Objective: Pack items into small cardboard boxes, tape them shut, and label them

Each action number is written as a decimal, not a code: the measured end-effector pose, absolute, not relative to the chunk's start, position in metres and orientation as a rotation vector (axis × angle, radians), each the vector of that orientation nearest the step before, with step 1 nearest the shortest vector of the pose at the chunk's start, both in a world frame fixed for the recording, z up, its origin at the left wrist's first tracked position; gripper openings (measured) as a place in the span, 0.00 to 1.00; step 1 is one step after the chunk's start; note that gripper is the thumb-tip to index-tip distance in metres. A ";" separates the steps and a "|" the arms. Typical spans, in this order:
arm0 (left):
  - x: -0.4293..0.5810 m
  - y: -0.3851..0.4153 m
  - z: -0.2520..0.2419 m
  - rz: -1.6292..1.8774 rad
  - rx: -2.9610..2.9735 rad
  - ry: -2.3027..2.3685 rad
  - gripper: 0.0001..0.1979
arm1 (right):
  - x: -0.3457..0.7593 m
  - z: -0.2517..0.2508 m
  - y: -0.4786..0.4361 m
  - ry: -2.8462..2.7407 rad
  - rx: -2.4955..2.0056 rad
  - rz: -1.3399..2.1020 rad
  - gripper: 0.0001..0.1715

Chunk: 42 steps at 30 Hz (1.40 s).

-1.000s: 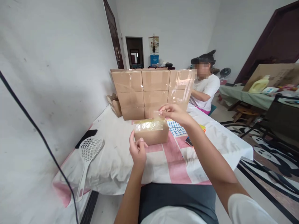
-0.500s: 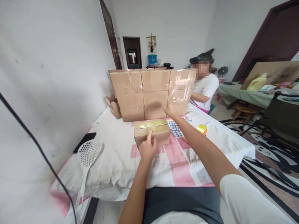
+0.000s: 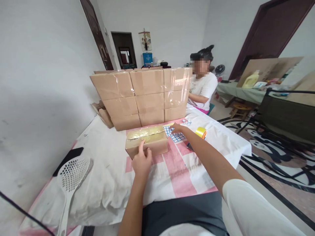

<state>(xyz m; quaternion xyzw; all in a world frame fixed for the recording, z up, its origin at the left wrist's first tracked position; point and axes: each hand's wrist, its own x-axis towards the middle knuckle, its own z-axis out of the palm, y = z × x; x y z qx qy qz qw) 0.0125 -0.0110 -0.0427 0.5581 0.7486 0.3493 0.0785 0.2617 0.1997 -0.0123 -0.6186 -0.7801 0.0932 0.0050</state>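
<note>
We see the cardboard box (image 3: 157,146) lying on the cloth-covered table (image 3: 110,186) directly before us, a jagged dark seam running along its glossy, yellowish top. A second ago, a clear strip was being held up over that top in our right hand (image 3: 177,128); half a second later the hand was out by the stack of boxes (image 3: 151,100), and now it is down just beside the box's right end, over the blue-gridded sheet (image 3: 177,139). We can no longer make out the strip, and cannot tell whether the bent fingers pinch anything or touch the cardboard. Our left hand (image 3: 142,160) has shifted to the near side, index finger stretched onto the top edge and thumb apart from it, resting rather than clamped. To our judgement, that leaves the seam exposed and the box steadied from one side, though we cannot tell if it is open. Farther right lies a yellow tape roll (image 3: 201,132), to the left a perforated white skimmer (image 3: 73,172), and beyond the stack sits a co-worker (image 3: 208,87).
</note>
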 end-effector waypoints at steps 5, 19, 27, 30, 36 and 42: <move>0.016 -0.012 -0.044 1.088 1.673 2.243 0.28 | 0.257 -0.029 0.201 -2.595 -1.739 0.383 0.21; 0.023 -0.014 -0.043 1.162 1.661 2.252 0.28 | 0.241 -0.049 0.177 -2.411 -1.754 0.326 0.19; 0.024 -0.015 -0.047 1.194 1.688 2.267 0.28 | 0.249 -0.047 0.155 -1.844 -1.772 0.460 0.19; 0.024 -0.016 -0.047 1.216 1.686 2.275 0.27 | 0.243 -0.057 0.135 -1.685 -1.686 0.541 0.16; 0.009 -0.011 -0.045 1.237 1.730 2.283 0.28 | 0.203 -0.084 0.093 -1.423 -1.547 0.793 0.14; -0.011 -0.007 -0.054 1.377 1.740 2.136 0.30 | 0.189 -0.084 0.074 -1.273 -1.403 0.755 0.14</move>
